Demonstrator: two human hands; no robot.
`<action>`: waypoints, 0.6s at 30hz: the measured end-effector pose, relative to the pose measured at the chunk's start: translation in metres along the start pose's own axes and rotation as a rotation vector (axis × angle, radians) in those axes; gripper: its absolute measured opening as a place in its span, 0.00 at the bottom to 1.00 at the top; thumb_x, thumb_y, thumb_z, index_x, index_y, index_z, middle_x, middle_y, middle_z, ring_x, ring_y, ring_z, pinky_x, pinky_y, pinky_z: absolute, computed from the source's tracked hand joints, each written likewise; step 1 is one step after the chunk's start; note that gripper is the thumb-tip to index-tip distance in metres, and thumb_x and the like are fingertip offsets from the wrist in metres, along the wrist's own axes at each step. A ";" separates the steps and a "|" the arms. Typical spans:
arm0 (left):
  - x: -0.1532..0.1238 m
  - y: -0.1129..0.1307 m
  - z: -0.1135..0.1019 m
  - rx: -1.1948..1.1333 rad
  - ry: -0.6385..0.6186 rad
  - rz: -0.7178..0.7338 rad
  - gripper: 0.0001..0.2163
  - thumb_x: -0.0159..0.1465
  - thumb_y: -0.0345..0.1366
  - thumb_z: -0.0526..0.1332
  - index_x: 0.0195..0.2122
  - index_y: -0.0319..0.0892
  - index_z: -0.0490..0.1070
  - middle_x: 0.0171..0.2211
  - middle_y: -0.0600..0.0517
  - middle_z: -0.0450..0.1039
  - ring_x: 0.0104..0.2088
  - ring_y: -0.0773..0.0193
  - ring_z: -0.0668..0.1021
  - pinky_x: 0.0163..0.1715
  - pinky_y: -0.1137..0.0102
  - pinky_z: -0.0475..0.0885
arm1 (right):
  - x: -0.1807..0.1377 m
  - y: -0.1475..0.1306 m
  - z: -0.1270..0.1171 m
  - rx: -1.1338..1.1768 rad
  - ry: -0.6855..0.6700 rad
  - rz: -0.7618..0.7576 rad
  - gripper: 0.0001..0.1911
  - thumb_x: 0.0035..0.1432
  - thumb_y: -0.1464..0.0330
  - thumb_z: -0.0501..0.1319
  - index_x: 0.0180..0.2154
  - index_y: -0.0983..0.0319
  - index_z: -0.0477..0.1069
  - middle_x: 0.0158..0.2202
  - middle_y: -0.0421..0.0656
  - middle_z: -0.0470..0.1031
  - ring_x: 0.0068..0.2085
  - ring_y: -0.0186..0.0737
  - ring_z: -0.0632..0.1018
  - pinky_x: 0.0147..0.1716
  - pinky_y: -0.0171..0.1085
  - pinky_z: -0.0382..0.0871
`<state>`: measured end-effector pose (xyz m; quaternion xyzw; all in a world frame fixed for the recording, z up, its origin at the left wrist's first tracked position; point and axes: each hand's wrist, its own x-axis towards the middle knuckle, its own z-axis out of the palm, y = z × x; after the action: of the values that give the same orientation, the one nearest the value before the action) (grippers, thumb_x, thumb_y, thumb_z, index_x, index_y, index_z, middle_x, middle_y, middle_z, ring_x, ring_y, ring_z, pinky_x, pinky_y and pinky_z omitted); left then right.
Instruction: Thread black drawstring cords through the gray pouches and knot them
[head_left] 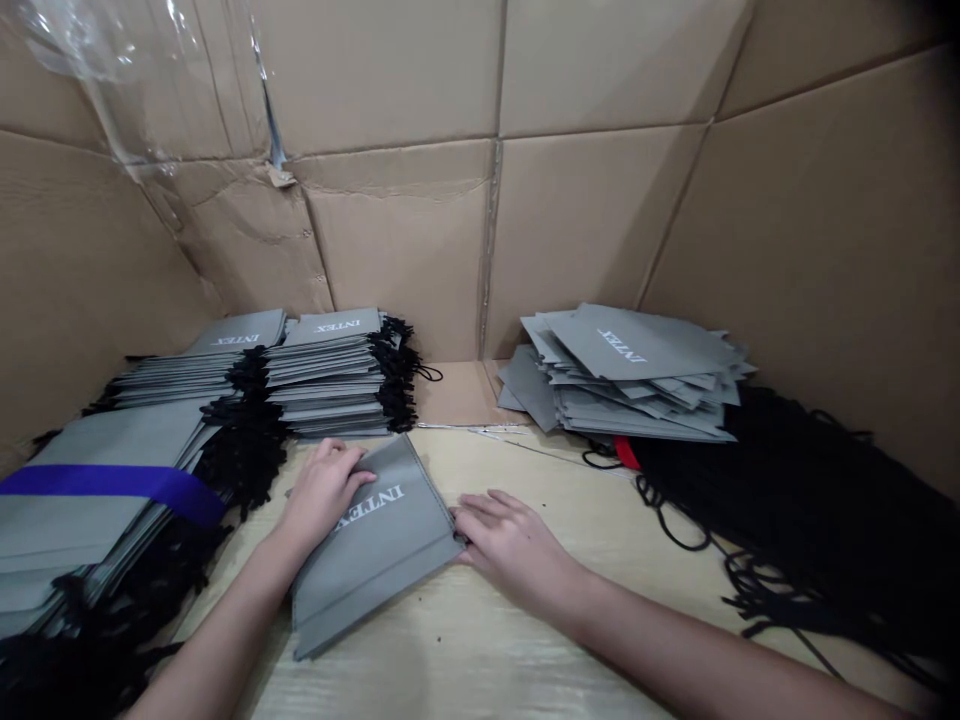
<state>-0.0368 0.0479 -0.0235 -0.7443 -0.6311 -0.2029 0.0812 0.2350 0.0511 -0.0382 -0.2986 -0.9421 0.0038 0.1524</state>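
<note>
A flat grey fabric pouch point(375, 570) with white INTEX lettering lies tilted on the work surface in front of me, its print upside down to my view. My left hand point(326, 495) grips its upper left edge, thumb on top and the other fingers curled over the far side. At the pouch's right corner, my right hand point(491, 535) is closed in a pinch; its fingertips are partly hidden. Black cords point(795, 500) lie in a thick bundle to the right, a red band point(626, 452) showing at their far end.
Cardboard walls point(405, 240) enclose the pale surface point(465, 650). Neat stacks of corded grey pouches point(326, 385) stand at back left. A nearer stack point(97, 530) is wrapped with a blue band point(112, 483). At back right sits a looser pile of grey pouches point(637, 350).
</note>
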 end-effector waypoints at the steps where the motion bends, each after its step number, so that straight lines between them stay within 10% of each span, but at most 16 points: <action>1: 0.000 0.000 0.002 -0.002 0.012 -0.008 0.11 0.62 0.40 0.55 0.42 0.42 0.70 0.40 0.46 0.70 0.46 0.52 0.66 0.46 0.60 0.65 | 0.000 -0.001 -0.001 -0.003 -0.011 -0.015 0.09 0.57 0.64 0.61 0.39 0.61 0.66 0.45 0.49 0.75 0.50 0.46 0.72 0.51 0.46 0.61; 7: -0.006 0.024 -0.014 -0.044 -0.045 0.038 0.15 0.64 0.39 0.51 0.50 0.43 0.66 0.52 0.45 0.65 0.54 0.51 0.61 0.53 0.54 0.59 | 0.000 -0.007 -0.006 0.039 -0.019 -0.025 0.06 0.57 0.67 0.60 0.38 0.59 0.67 0.44 0.45 0.76 0.47 0.43 0.74 0.50 0.44 0.61; 12: -0.034 0.070 -0.044 -0.121 -0.411 0.088 0.34 0.54 0.54 0.59 0.59 0.44 0.58 0.60 0.42 0.58 0.60 0.41 0.56 0.53 0.48 0.59 | 0.000 -0.008 -0.007 0.086 0.012 0.006 0.06 0.57 0.65 0.60 0.37 0.59 0.68 0.43 0.44 0.76 0.46 0.42 0.75 0.49 0.43 0.61; 18: -0.041 0.097 -0.022 0.057 -0.587 0.038 0.31 0.59 0.50 0.56 0.62 0.43 0.54 0.63 0.39 0.47 0.61 0.36 0.53 0.54 0.41 0.55 | 0.000 -0.006 -0.006 0.091 0.069 -0.011 0.10 0.57 0.62 0.59 0.40 0.57 0.71 0.51 0.41 0.73 0.50 0.45 0.71 0.50 0.44 0.63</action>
<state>0.0481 -0.0161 -0.0076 -0.7803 -0.6189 0.0404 -0.0802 0.2331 0.0457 -0.0319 -0.2859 -0.9368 0.0355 0.1984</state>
